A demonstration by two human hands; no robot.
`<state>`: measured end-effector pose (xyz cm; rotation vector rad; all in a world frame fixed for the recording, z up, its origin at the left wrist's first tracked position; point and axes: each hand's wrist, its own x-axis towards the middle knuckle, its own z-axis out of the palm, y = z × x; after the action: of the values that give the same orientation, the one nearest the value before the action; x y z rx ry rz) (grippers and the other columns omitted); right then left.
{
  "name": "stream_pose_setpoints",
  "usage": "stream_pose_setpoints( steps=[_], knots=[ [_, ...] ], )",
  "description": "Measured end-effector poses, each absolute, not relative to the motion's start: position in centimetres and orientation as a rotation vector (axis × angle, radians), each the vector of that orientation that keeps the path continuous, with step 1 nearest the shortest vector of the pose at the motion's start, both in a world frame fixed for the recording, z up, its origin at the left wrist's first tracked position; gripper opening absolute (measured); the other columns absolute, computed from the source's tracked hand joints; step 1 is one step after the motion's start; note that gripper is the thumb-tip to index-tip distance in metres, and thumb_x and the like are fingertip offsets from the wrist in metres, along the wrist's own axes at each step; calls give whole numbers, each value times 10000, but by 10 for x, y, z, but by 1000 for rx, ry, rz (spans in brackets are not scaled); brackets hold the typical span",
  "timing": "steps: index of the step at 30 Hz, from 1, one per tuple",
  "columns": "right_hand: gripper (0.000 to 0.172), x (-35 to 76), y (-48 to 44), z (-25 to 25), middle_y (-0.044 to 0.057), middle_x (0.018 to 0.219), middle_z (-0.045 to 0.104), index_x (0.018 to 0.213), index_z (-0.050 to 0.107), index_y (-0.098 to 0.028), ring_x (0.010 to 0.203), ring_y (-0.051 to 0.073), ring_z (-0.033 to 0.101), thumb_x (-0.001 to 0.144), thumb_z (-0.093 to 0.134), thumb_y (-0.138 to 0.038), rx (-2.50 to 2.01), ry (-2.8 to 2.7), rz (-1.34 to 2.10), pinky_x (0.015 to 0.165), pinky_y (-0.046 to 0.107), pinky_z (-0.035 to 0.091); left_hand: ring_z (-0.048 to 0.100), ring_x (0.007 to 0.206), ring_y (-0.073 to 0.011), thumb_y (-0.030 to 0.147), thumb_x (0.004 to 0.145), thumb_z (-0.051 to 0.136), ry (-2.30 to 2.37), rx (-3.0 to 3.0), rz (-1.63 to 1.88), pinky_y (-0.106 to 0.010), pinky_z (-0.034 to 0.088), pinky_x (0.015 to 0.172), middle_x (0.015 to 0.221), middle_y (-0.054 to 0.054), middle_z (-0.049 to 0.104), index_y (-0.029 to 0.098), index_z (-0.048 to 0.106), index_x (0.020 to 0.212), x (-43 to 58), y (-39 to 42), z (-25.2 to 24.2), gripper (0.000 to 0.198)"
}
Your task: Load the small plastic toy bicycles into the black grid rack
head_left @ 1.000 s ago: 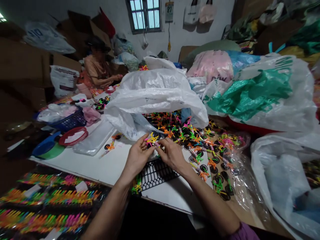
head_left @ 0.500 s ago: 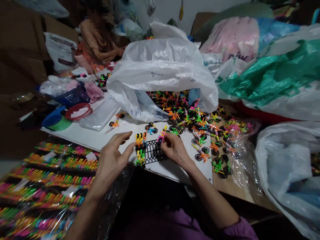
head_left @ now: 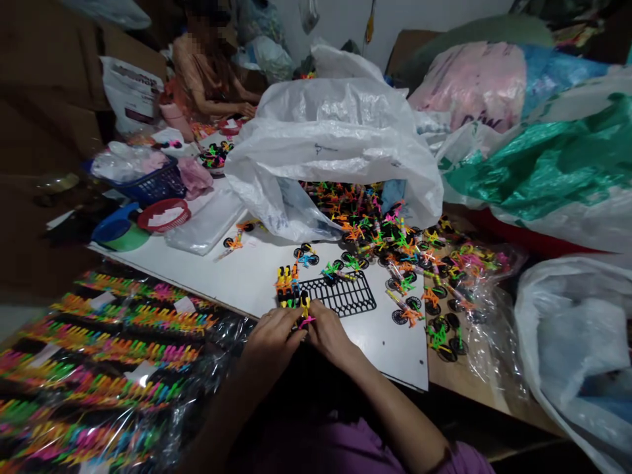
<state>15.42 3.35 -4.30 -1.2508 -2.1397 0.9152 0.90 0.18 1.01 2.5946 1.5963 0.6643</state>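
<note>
My left hand (head_left: 275, 336) and my right hand (head_left: 330, 330) meet at the near edge of the white board. Between their closed fingertips is a small pink and yellow toy bicycle (head_left: 306, 318), partly hidden by the fingers. Just beyond lies a flat black plastic grid (head_left: 345, 295), with several yellow, orange and green toy bicycles (head_left: 287, 282) standing in a row at its left end. A blue and yellow toy bicycle (head_left: 307, 254) lies behind the grid. A green one (head_left: 332, 269) rests by its far edge.
A white plastic sack (head_left: 336, 155) spills a pile of toy bicycles (head_left: 375, 224) onto the white board (head_left: 247, 280). At left are a red basket (head_left: 165, 227), a blue basket (head_left: 153, 181) and wrapped rows of toys (head_left: 133, 345). Another person (head_left: 212, 85) sits at back left.
Both hands have come together at the board's near edge, bringing the pink and yellow bicycle toward me. My left hand has gone from open to closed. The view has shifted slightly.
</note>
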Motion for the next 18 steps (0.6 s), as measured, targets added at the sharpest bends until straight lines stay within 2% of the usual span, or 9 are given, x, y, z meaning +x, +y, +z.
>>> stream_pose_setpoints(
  steps=[8,14,18],
  knots=[
    [127,162,32,-41,35,824,486,836,442,-193,744,167,475,773,397,-92,-1145,-2186,924,674,267,406,578,846,-200,204,884,415,1591,2799,500,-347,427,741,991,-33,665,216,635,948,22,2,20,230],
    [98,168,22,-43,49,829,506,841,453,-187,757,176,473,798,394,-123,-1176,-2209,893,683,276,403,581,804,-203,269,865,460,1695,2601,460,-345,449,705,881,-48,657,208,628,973,32,-3,20,209],
    [102,168,27,-36,47,857,527,878,481,-180,755,165,489,825,403,-142,-1252,-2295,940,676,264,393,592,806,-200,222,864,445,1703,2587,464,-342,455,721,878,-43,664,191,635,936,35,-3,17,206]
  ],
)
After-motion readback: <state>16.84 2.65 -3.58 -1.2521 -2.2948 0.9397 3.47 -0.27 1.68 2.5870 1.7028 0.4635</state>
